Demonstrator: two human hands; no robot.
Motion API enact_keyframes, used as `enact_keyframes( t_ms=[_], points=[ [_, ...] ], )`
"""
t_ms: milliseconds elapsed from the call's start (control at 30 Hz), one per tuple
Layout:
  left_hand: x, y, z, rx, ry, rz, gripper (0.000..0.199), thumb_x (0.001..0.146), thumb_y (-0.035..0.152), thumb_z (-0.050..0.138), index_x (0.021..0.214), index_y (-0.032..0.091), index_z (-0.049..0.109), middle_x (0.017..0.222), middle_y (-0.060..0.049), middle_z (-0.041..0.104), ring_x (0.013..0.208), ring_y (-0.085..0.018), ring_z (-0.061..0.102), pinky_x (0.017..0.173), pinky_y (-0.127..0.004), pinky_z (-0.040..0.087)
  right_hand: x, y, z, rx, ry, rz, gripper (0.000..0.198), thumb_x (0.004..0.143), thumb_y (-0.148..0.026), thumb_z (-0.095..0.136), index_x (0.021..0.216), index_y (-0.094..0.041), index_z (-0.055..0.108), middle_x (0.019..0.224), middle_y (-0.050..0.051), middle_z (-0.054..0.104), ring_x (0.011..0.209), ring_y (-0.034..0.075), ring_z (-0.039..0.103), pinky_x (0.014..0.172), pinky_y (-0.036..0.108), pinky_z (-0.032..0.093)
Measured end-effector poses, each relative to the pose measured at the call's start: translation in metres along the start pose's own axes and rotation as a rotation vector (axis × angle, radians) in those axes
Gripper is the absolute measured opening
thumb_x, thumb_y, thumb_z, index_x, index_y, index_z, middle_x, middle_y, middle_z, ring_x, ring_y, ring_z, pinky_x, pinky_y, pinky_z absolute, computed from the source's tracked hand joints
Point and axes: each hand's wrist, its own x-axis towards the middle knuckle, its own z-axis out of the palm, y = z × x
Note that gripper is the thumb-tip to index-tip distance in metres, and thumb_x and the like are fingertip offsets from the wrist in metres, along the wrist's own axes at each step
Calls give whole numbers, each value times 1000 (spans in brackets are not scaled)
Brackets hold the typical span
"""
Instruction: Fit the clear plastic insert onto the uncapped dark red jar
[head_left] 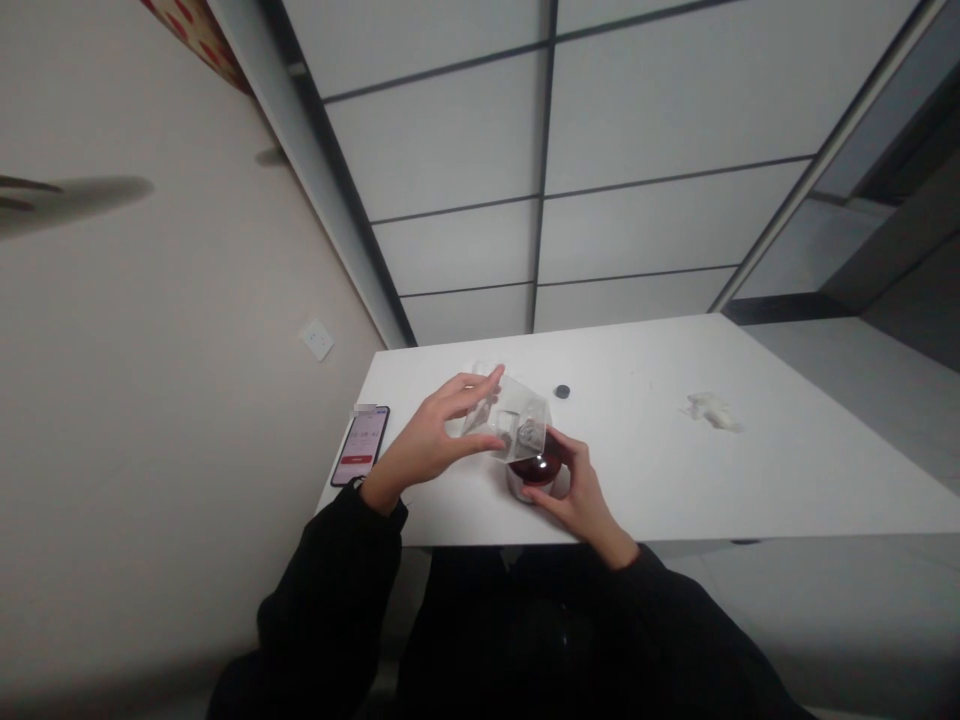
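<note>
My left hand is closed round a clear, box-like plastic container, fingers over its far side and thumb along its near side. The container is tilted, and its lower right end meets or overlaps a round, glossy dark red object. Curled around the right side of that object is my right hand, thumb at the front and fingers behind. A paler, glass-like part shows at its base, close to the table. I cannot tell whether it is a jar, or whether the container touches it.
The white table carries a phone with a lit screen at the left, a small dark disc behind the hands, and a crumpled white tissue-like piece at the right. A wall with a socket borders the left; panelled doors stand behind.
</note>
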Motion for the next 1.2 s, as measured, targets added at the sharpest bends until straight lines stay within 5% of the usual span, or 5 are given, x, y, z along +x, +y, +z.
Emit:
enact_keyframes(
  t_ms=[300, 1200],
  points=[
    [10, 15, -4, 178, -37, 137, 74, 93, 55, 78, 159, 33, 52, 140, -10, 64, 131, -27, 61, 120, -51, 46, -9, 16, 5, 39, 16, 47, 91, 83, -52, 88, 156, -27, 39, 147, 19, 61, 135, 38, 66, 112, 62, 57],
    [35, 60, 7, 638, -166, 158, 62, 104, 58, 61, 157, 28, 55, 140, -10, 64, 121, -26, 65, 102, -37, 52, -11, 16, 4, 6, 24, 85, 88, 81, -53, 89, 149, -26, 40, 136, 17, 65, 126, 38, 70, 103, 60, 61]
  ],
)
